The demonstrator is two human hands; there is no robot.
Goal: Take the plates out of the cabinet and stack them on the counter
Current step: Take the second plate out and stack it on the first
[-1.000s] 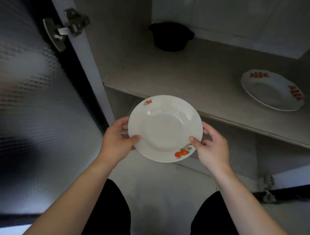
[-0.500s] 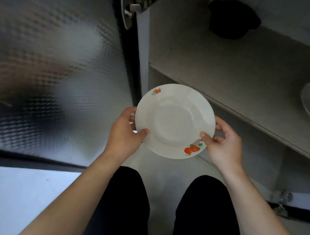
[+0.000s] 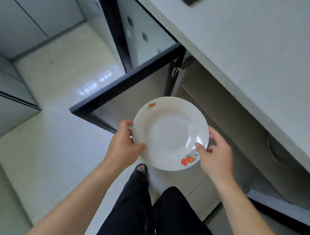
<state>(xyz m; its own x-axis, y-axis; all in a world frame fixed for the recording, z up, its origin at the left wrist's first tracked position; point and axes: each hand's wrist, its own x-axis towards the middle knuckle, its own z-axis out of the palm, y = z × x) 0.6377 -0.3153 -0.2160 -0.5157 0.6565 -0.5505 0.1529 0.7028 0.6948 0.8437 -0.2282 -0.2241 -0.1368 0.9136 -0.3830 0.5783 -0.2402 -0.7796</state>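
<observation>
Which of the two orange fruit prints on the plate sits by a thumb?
The bigger print, on the plate's near rim just below the right hand's thumb. The small print is on the far rim, away from both hands.

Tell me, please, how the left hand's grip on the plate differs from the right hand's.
The left hand clasps the plate at its left rim, thumb lying flat along the edge; the right hand takes the right rim, thumb tip pressed further in towards the well. The left hand's fingers curl out of sight beneath; the right hand's fingers show spread beyond the rim. Both hold the plate face up, above the floor.
</observation>
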